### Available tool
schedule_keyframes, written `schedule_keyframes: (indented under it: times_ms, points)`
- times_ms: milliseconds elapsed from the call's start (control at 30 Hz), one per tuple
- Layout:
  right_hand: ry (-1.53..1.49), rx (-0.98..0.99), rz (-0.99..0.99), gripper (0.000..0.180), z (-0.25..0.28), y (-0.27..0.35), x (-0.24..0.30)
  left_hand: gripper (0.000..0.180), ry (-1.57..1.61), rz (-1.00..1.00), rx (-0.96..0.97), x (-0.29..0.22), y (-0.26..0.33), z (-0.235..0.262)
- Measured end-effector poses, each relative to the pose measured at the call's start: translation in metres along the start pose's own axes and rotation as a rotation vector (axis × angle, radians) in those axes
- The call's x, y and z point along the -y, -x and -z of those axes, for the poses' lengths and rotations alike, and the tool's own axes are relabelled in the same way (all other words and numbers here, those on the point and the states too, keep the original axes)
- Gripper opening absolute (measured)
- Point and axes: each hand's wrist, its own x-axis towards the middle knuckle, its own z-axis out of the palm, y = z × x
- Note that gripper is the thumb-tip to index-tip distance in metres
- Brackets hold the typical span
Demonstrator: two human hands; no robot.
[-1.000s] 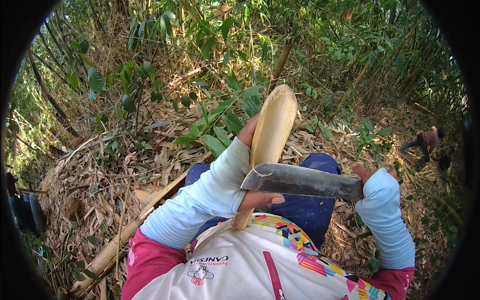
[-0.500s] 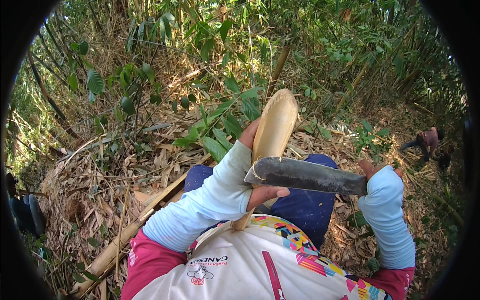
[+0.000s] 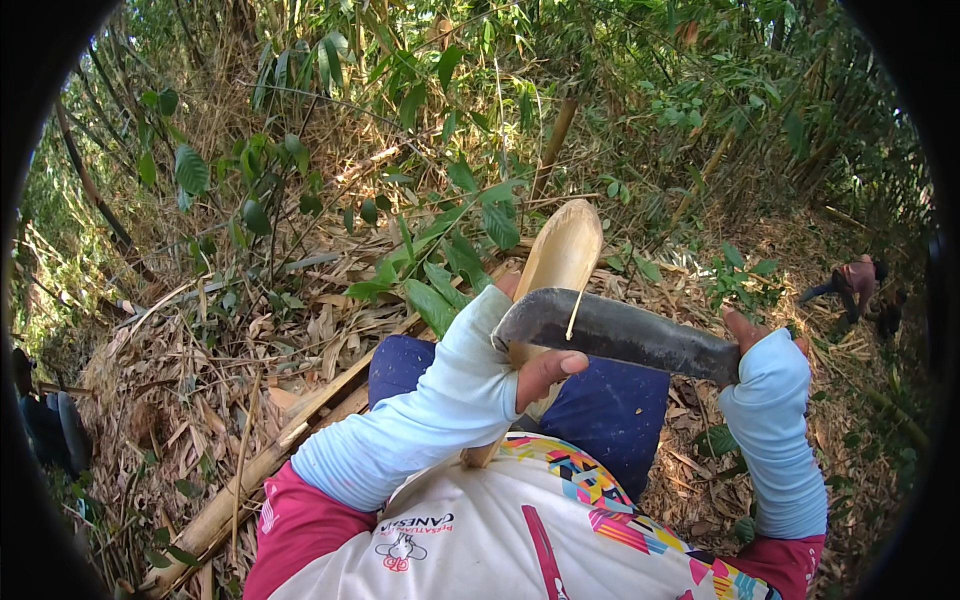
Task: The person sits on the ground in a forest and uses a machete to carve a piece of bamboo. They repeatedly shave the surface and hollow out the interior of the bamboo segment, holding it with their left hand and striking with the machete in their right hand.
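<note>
Seated among dry leaves, a person's left hand (image 3: 520,350) closes around a pale bamboo piece (image 3: 560,265) held upright over the lap. The right hand (image 3: 755,335), fingers apparently wrapped round the handle, holds a dark knife (image 3: 620,330) across it.

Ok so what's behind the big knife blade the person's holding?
Behind the blade stands a pale bamboo shoot, gripped by the left hand. Its rounded tip shows above the blade; the middle is covered by blade and hand. The right hand holds the handle.
</note>
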Motion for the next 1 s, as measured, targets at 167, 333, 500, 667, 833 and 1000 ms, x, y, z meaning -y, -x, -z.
schedule_keyframes:
  times_ms: [167,333,500,667,833,1000]
  points:
    - [-0.099,-0.202,0.04,0.063,0.0,0.003,-0.005,0.06,0.008,0.062,-0.02,0.0,-0.004,-0.003]
    - [-0.509,-0.457,-0.118,0.056,-0.014,-0.009,-0.024,0.069,-0.125,0.093,0.005,-0.012,0.002,-0.006]
    - [-0.738,-0.198,-0.079,0.047,-0.014,-0.01,-0.023,0.076,-0.098,0.104,0.024,-0.008,-0.002,0.004]
    - [-0.902,0.018,0.029,0.065,-0.004,0.002,-0.008,0.087,-0.151,0.037,0.033,-0.001,-0.009,0.015]
    - [-0.7,-0.08,0.225,0.06,-0.017,0.007,-0.007,0.095,-0.157,0.0,0.064,0.003,-0.006,0.021]
    - [-0.272,-0.078,0.282,0.067,-0.007,0.01,0.002,0.096,-0.15,0.01,0.081,0.0,-0.002,0.023]
